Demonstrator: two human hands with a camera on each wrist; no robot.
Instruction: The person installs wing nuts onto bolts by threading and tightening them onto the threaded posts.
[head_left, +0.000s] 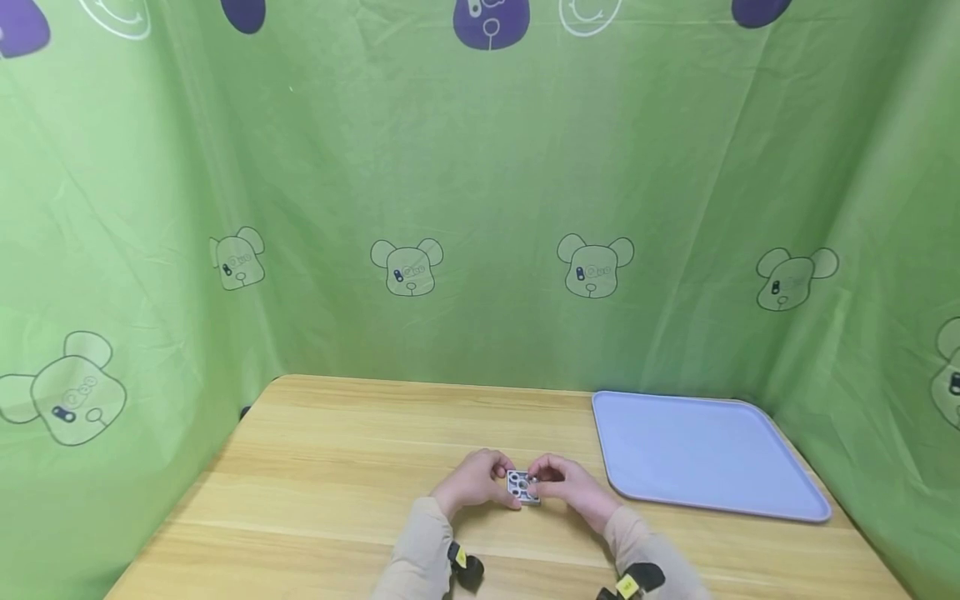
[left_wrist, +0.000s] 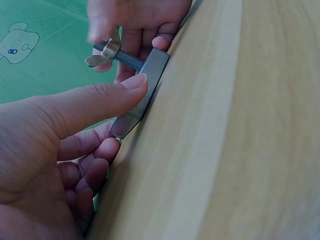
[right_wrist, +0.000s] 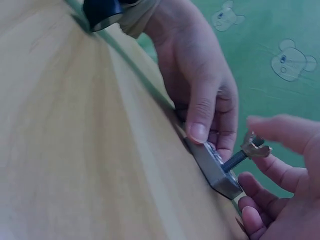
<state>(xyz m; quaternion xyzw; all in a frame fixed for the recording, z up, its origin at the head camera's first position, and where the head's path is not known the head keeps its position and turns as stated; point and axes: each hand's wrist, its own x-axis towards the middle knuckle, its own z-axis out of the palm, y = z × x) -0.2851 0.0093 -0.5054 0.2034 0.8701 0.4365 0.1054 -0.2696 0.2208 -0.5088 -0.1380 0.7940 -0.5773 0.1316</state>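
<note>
I have the left hand point(head_left: 477, 481) pinching a metal block point(left_wrist: 155, 69) on the tabletop point(head_left: 337, 458), well inside its back edge, probably steadying it while the right hand point(head_left: 576, 490) grips the wing nut point(left_wrist: 111, 51) on its bolt point(left_wrist: 131, 61); a tray point(head_left: 705, 454) lies at the back-right corner.

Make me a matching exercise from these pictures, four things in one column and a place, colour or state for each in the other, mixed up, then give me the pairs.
Column one:
1. Tray
2. Wing nut
3. Metal block
4. Curtain

Column two:
A. Pinched by the left hand
B. Green, printed with bear heads
C. Lying at the right side of the table
D. Threaded on the bolt

Pairs: 1-C, 2-D, 3-A, 4-B.
</note>
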